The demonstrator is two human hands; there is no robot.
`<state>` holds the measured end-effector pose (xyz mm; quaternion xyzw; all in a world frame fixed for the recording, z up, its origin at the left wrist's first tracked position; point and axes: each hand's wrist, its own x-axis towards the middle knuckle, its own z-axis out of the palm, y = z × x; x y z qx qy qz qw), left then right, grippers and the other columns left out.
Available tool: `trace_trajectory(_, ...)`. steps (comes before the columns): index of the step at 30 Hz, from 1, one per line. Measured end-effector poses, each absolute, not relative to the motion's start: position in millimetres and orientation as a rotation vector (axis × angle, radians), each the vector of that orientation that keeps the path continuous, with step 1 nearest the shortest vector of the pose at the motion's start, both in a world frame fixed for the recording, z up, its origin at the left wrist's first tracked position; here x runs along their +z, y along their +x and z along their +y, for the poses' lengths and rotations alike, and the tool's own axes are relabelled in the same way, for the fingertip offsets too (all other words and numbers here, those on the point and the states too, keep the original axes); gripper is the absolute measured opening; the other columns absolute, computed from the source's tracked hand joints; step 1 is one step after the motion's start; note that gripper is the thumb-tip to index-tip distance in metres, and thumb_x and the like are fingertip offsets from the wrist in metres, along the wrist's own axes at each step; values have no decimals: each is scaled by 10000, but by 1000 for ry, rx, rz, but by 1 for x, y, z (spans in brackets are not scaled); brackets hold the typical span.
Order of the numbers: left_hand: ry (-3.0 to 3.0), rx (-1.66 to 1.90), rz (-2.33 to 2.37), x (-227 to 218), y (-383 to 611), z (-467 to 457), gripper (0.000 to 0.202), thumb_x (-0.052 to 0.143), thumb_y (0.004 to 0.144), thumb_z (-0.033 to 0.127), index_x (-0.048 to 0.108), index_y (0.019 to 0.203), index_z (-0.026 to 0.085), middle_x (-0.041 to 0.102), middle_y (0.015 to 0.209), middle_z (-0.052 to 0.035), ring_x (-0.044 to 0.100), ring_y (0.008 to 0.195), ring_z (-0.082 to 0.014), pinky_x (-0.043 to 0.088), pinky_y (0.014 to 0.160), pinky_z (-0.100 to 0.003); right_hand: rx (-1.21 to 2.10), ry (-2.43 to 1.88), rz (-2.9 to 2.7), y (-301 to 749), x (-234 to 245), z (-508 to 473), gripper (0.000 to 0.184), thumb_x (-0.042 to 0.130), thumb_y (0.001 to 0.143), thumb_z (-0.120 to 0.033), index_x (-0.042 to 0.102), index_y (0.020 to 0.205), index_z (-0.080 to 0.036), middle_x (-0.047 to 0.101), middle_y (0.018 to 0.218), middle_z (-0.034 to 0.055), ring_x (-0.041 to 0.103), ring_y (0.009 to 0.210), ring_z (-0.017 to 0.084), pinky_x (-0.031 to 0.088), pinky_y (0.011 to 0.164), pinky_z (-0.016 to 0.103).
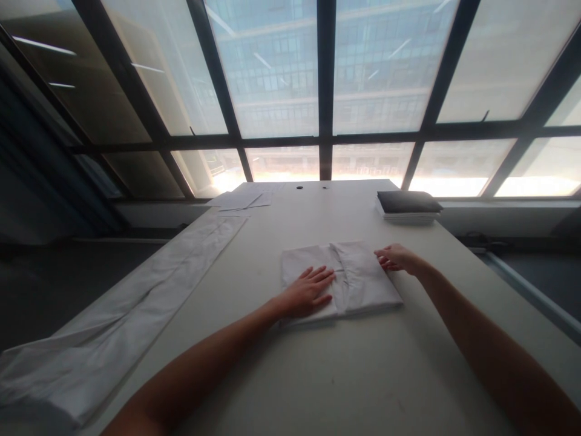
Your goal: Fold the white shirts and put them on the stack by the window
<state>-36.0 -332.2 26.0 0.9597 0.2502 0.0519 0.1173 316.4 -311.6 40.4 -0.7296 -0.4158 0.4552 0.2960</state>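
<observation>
A folded white cloth (365,281) lies on the white table, creased and gathered along a seam near its middle. My left hand (313,290) rests flat on its left part, fingers spread and palm down. At the cloth's right edge is my right hand (396,258), its fingers curled together and closed on that edge. The undersides of the right fingers are partly hidden.
A long strip of white fabric (149,297) runs along the table's left side. White paper sheets (242,200) lie at the back left. A dark-topped stack (408,203) sits at the right edge of the table (308,221). Tall windows (376,72) stand behind.
</observation>
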Motion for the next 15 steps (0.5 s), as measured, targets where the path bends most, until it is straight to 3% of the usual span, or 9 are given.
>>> trace_trajectory(4, 2807, 177, 728, 25, -36, -332, 623, 285, 1048, 557, 280, 1589, 248, 267, 1646, -68, 154, 1538, -231, 82, 1248, -448, 1373, -1766, -1247, 317, 41, -316, 299, 777, 801, -386, 631, 771, -126, 593, 602, -4, 500, 456, 70, 359, 384, 154)
trace_trajectory(6, 2798, 189, 724, 25, -36, -332, 609, 280, 1053, 543, 285, 1588, 251, 287, 1637, -72, 169, 1535, -235, 96, 1247, -458, 1466, -1636, -1287, 315, 42, -320, 281, 802, 758, -366, 661, 822, -131, 635, 651, 7, 540, 500, 85, 418, 426, 161)
trace_trajectory(11, 2784, 213, 737, 26, -34, -332, 608, 284, 1056, 531, 293, 1585, 232, 244, 1649, -90, 176, 1534, -232, 117, 1247, -454, 1552, -1432, -1294, 305, 51, -327, 310, 759, 727, -269, 692, 1004, -145, 752, 1031, 117, 714, 846, 198, 576, 671, 232)
trace_trajectory(15, 2764, 227, 791, 23, -34, -332, 627, 267, 1057, 539, 306, 1578, 194, 222, 1653, -118, 151, 1539, -229, 123, 1247, -436, 1499, -1401, -1296, 295, 62, -328, 343, 731, 726, -253, 702, 1045, -131, 759, 1044, 139, 726, 876, 229, 593, 710, 268)
